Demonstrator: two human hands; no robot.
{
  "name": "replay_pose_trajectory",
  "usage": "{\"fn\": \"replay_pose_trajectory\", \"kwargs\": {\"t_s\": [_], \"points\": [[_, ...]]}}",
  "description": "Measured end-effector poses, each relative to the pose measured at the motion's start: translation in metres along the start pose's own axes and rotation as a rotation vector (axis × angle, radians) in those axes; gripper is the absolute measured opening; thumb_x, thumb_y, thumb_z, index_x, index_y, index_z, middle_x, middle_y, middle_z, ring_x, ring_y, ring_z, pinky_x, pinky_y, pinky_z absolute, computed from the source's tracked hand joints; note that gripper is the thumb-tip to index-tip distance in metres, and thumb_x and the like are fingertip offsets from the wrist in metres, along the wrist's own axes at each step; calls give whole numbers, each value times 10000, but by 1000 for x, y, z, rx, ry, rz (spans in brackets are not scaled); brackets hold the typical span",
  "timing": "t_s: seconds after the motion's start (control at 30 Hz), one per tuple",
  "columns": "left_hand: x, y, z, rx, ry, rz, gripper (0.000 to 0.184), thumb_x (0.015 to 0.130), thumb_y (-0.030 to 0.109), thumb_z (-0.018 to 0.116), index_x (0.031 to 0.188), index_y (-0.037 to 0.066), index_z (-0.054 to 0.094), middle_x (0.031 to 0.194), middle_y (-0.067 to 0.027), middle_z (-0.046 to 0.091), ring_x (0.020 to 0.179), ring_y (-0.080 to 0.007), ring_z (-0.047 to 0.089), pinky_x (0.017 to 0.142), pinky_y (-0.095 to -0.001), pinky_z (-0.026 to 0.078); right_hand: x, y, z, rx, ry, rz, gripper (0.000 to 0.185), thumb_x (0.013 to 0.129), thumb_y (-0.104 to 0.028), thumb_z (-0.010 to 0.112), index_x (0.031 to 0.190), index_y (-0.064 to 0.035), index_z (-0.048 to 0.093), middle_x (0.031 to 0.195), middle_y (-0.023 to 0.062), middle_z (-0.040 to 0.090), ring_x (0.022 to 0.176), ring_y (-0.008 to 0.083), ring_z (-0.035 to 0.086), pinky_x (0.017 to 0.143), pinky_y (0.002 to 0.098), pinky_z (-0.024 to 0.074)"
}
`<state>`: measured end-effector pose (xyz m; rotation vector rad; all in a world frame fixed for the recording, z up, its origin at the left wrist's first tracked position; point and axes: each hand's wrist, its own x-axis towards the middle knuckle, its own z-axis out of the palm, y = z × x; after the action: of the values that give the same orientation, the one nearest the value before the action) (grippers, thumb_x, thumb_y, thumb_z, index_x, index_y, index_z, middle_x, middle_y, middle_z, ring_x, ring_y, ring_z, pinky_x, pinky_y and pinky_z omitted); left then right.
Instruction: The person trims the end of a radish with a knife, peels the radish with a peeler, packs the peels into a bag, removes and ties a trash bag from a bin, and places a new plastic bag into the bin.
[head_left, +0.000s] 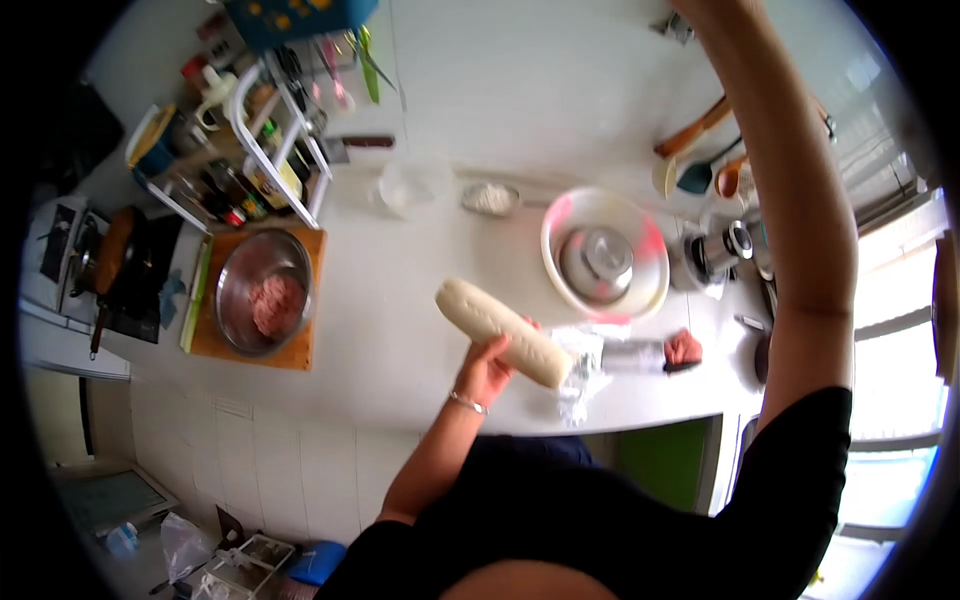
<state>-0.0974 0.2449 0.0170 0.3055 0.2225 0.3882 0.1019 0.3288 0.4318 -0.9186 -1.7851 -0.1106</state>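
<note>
My left hand [484, 372] is wrapped round a long, pale root vegetable [503, 332], holding it at a slant above the white counter. Small dents run along its smooth side. Close to its lower right end lie crumpled clear plastic [582, 372] and a roll-shaped clear package [632, 356]. My right arm reaches up to the top edge, where only the base of my right hand [716, 6] shows. Its fingers are cut off, so whatever they hold or touch is hidden. A small metal fitting [676, 28] on the wall is nearest to it.
A steel bowl of minced meat [275, 305] stands on a wooden board [308, 345] at left. A dish of white powder [491, 199] and a basin [551, 245] holding a metal bowl [598, 262] sit at the back. A knife [365, 142] is by the rack [262, 150].
</note>
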Motion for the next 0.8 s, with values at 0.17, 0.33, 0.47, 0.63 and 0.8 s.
{"fn": "replay_pose_trajectory", "kwargs": {"t_s": [0.17, 0.33, 0.47, 0.63, 0.8], "points": [[-1, -16, 3, 4, 8, 6, 567, 816, 244, 672, 1265, -13, 440, 1201, -135, 549, 1201, -308, 493, 1028, -469, 399, 52, -5, 7, 185, 221, 130, 241, 976, -234, 498, 998, 1, 548, 971, 127, 658, 860, 143, 633, 818, 264, 529], [-14, -14, -4, -45, -11, 111, 493, 845, 198, 651, 1257, 16, 449, 1200, -129, 549, 1207, -317, 486, 1022, -496, 397, 113, 71, 75, 293, 176, 222, 209, 978, -171, 473, 998, 35, 509, 966, 164, 659, 870, 193, 649, 771, 283, 546], [-27, -4, -17, -54, 13, 184, 443, 852, 175, 642, 1240, 59, 464, 1197, -131, 549, 1212, -330, 478, 1027, -522, 379, 150, 131, 121, 174, 159, 383, 233, 934, -155, 521, 1042, 51, 517, 918, 168, 669, 821, 175, 652, 716, 273, 541], [-29, 15, -32, -114, 18, 261, 446, 848, 171, 649, 1237, 80, 451, 1177, -115, 558, 1219, -320, 469, 1019, -523, 379, 153, 145, 152, -398, 8, 465, 316, 844, -174, 643, 1120, -41, 565, 945, 158, 675, 845, 202, 690, 723, 294, 562], [-24, 35, -34, -153, 31, 291, 460, 846, 169, 651, 1244, 88, 434, 1162, -107, 565, 1212, -306, 475, 1008, -516, 388, 162, 164, 153, -1283, -479, 187, 210, 806, -173, 658, 989, -72, 646, 996, 125, 659, 958, 260, 642, 775, 383, 529]]}}
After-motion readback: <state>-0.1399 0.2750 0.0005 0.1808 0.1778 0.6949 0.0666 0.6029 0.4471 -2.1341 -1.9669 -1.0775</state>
